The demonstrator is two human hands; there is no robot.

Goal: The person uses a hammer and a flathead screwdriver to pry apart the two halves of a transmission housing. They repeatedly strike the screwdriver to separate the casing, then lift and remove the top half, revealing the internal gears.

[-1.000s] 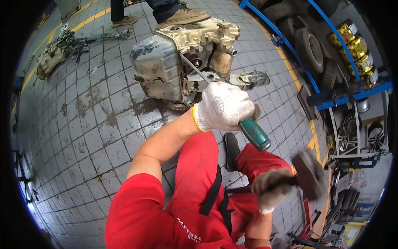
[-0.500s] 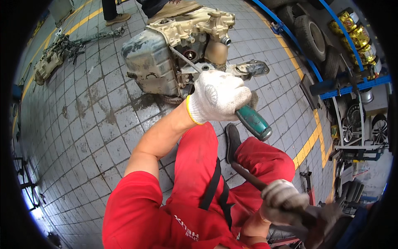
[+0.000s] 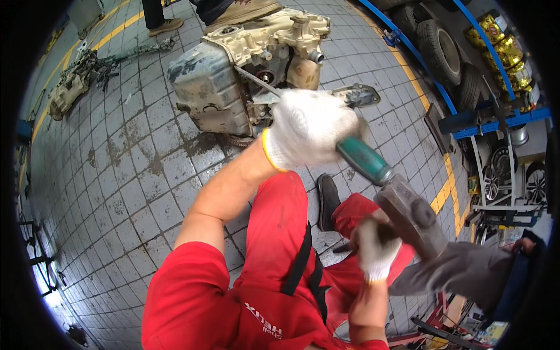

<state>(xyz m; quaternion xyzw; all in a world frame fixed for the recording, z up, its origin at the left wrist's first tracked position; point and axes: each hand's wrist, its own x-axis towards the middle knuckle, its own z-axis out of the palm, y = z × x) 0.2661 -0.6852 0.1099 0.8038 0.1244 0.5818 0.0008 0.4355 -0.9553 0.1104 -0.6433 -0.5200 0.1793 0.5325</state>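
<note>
In front of me an engine (image 3: 300, 35) lies on the tiled floor, its dented metal oil pan (image 3: 201, 87) facing left. My gloved left hand (image 3: 309, 128) is closed round a large screwdriver with a green handle (image 3: 364, 158). Its metal shaft slants up and left, the tip at the seam between pan and block. Lower right, my gloved right hand (image 3: 376, 251), blurred by motion, grips a hammer (image 3: 411, 216). The heavy hammer head meets the butt of the green handle; most of the hammer's own handle is hidden by my hand.
Another person's boot (image 3: 245, 13) rests on top of the engine. A person in grey trousers (image 3: 461, 271) is close on my right. Tyres (image 3: 438, 52) and a blue rack (image 3: 507, 122) stand to the right. Greasy metal parts (image 3: 70, 87) lie at the far left.
My right hand has swung the hammer up and inward, from the lower right onto the screwdriver's butt. The left hand stays nearly in place. The grey-trousered person now shows more fully.
</note>
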